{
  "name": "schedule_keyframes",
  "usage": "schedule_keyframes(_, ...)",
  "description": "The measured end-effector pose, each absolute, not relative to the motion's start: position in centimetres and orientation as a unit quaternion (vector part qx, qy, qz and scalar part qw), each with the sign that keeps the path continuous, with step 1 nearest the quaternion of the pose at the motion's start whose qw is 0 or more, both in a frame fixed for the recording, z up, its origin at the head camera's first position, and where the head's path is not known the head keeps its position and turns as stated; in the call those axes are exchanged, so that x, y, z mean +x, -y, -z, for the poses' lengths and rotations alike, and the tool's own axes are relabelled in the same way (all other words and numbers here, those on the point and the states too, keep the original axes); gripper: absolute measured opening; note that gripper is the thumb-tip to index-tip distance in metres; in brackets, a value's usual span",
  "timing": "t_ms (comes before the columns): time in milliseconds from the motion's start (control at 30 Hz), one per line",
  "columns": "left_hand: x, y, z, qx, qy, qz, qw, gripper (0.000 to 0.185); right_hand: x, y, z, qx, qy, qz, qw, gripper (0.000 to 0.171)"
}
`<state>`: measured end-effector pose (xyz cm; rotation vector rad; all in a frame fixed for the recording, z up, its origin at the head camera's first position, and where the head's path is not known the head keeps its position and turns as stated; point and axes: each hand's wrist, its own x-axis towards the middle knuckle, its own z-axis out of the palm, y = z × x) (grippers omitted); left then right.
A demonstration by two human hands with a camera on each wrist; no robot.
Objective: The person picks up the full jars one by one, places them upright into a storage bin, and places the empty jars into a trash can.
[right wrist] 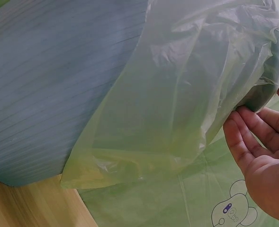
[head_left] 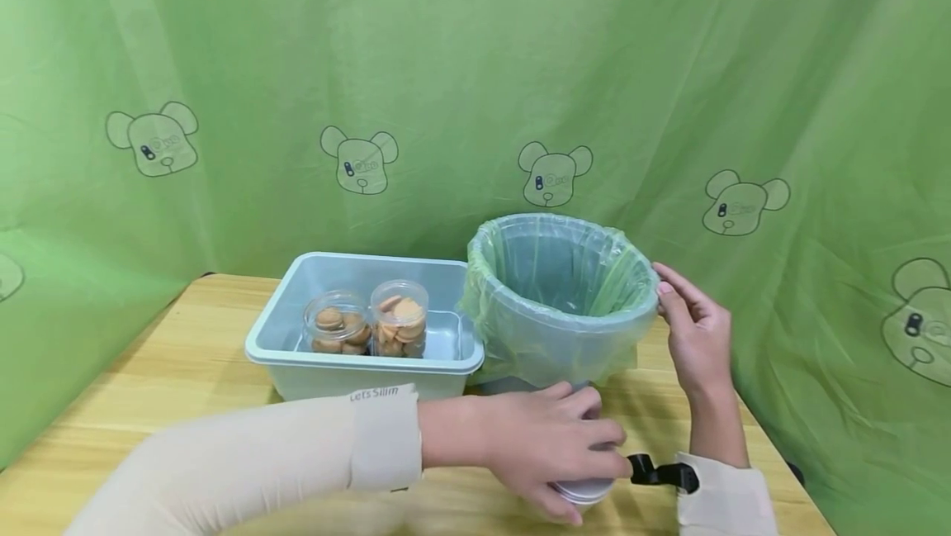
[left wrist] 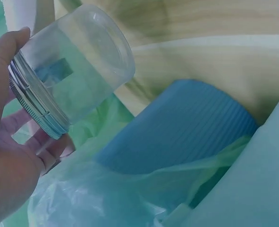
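My left hand (head_left: 565, 445) reaches across low in front of the bin and grips a clear, empty jar (left wrist: 73, 80) with a silver screw lid (head_left: 584, 490). The jar lies tilted in the palm (left wrist: 11, 161). A blue ribbed bin (head_left: 557, 296) lined with a thin green bag (right wrist: 186, 94) stands on the wooden table (head_left: 171, 371). My right hand (head_left: 679, 305) holds the bin's right rim, thumb on top and fingers (right wrist: 246, 135) beneath the bag's folded edge.
A pale blue tub (head_left: 364, 362) stands left of the bin, touching it, with two clear jars of biscuits (head_left: 367, 321) inside. A green cloth printed with bears (head_left: 357, 160) hangs behind and to both sides. The table's right edge lies close to my right forearm.
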<state>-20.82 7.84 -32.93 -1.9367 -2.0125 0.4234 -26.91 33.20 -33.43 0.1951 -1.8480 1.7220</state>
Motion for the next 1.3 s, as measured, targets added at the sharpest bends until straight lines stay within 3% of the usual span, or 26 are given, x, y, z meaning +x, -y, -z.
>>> schedule_keyframes(400, -20.3, -8.4, 29.9, -0.675, 0.693, -0.179, 0.181, 0.071, -26.9, -33.2, 33.5, 0.059, 0.696, -0.650, 0.300, 0.036)
schedule_keyframes(933, -20.1, -8.8, 24.2, -0.662, 0.714, -0.149, 0.174, 0.067, -27.0, -33.1, 33.4, 0.065, 0.684, -0.660, 0.304, 0.034)
schedule_keyframes(1300, -21.3, -9.6, 22.5, -0.661, 0.716, -0.121, 0.189, 0.067, -26.8, -33.6, 33.5, 0.052, 0.695, -0.659, 0.283, 0.037)
